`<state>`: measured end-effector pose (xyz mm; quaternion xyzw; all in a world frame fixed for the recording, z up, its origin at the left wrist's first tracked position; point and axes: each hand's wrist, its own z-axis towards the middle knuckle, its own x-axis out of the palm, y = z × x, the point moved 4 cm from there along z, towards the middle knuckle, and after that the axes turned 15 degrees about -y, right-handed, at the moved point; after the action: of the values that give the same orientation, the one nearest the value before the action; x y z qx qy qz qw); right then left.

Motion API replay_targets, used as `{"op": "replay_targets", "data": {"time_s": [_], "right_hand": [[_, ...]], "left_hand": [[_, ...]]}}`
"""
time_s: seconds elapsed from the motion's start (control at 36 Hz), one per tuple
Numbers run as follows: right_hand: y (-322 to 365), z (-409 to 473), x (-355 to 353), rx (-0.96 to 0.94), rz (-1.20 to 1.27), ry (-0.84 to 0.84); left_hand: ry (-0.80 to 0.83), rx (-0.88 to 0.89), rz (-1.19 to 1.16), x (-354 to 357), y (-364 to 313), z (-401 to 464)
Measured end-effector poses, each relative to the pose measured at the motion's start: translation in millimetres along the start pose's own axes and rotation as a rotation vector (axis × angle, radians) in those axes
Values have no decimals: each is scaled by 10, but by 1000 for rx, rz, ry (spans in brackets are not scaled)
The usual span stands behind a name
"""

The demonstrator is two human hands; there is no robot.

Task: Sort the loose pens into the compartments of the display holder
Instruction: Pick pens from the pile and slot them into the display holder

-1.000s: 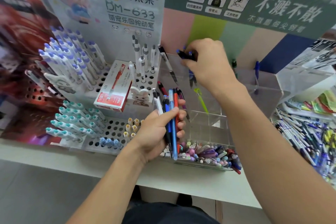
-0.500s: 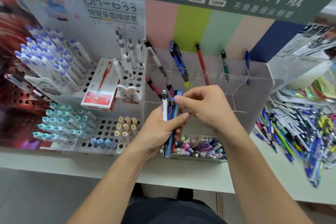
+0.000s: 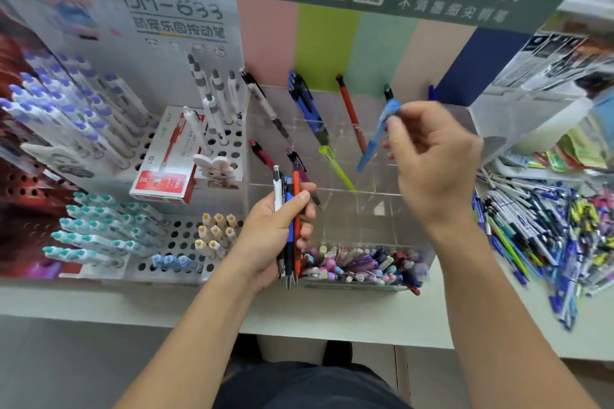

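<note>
My left hand [image 3: 277, 236] grips a small bunch of pens [image 3: 289, 226], white, black, blue and orange, upright in front of the clear display holder [image 3: 365, 202]. My right hand [image 3: 432, 163] pinches a light blue pen [image 3: 377, 139] near its top and holds it slanted over the holder's rear compartments. Single pens stand in the compartments: a white one [image 3: 265, 106], dark blue ones [image 3: 307, 106], a red one [image 3: 350, 113], a green-yellow one [image 3: 337, 168] and two dark red ones at the front left.
A heap of loose pens [image 3: 548, 229] lies on the shelf at the right. A tray of mixed pens [image 3: 362, 266] sits below the holder. A white perforated rack [image 3: 186, 242] with capped pens and a red box [image 3: 166, 159] stands left.
My right hand took the light blue pen out of the bunch in my left hand and lifted it up and right over the holder. The view shifted slightly left.
</note>
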<state>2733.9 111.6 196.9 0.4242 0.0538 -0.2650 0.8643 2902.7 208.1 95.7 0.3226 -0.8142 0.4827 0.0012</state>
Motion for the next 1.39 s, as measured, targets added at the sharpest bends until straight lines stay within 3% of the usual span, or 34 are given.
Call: {"op": "replay_targets", "data": {"time_s": [0.08,0.19,0.33,0.44,0.5,0.64,0.75,0.86,0.97,1.14,1.25,1.39], "right_hand": [[-76,-160,211,-146,-148,161],[-241,-306,414,-186,-310,290],[-288,-333,540,-98,-339,349],[-103,-323,434,-43,-299,211],[65,-382,374,40,-176,209],[240,-697,515,365,-26,583],[160,-772,604,566,139,599],[109,-795,610,630,211,604],[81,-762,569,734,329,543],[115,-662,601,552,163,735],[170,-627,652,413,22,756],[180,-552,622,527,167,726]], "left_hand": [[13,-20,-20,1,-3,-40],[64,-70,-74,-21,-6,-93],[110,-113,-146,-68,-17,-151],[95,-96,-152,-90,-37,-180],[88,-81,-159,-107,-40,-189],[54,-19,-119,-90,-43,-195],[45,-41,-186,-50,-37,-219],[53,-96,-277,-62,4,-214],[43,-97,-173,-92,30,-178],[65,3,-33,-72,24,-166],[7,3,-5,-46,39,-172],[-83,70,78,-75,-15,-118]]}}
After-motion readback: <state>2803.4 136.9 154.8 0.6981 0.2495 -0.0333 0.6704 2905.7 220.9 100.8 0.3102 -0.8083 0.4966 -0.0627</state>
